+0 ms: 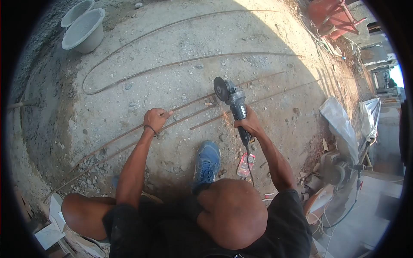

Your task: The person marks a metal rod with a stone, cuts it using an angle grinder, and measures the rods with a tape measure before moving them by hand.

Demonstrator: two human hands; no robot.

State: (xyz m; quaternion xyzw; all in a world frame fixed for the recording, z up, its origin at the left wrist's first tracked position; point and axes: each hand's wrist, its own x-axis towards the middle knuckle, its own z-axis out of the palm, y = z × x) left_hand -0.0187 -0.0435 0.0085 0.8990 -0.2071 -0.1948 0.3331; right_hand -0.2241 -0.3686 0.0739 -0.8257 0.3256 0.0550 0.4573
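Note:
My right hand (pixel 249 123) is wrapped round the body of an angle grinder (pixel 238 109), its cord trailing down. The grinder's dark disc (pixel 221 89) stands upright at a long rusty steel rod (pixel 193 102) on the ground. Faint orange sparks show below the disc. My left hand (pixel 155 119) is closed on the same rod, to the left of the disc. A second rod (pixel 180 121) runs alongside, nearer to me, with a small block (pixel 208 103) by its end. A shorter-looking third rod (pixel 266 99) lies to the right.
A long bent rod (pixel 142 73) curves across the ground beyond. Pale buckets (pixel 86 36) stand at far left, a red wheelbarrow (pixel 329 17) at far right. My blue shoe (pixel 207 165) is near the rods; a red packet (pixel 246 165) lies by the cord. A motor (pixel 337 172) sits at right.

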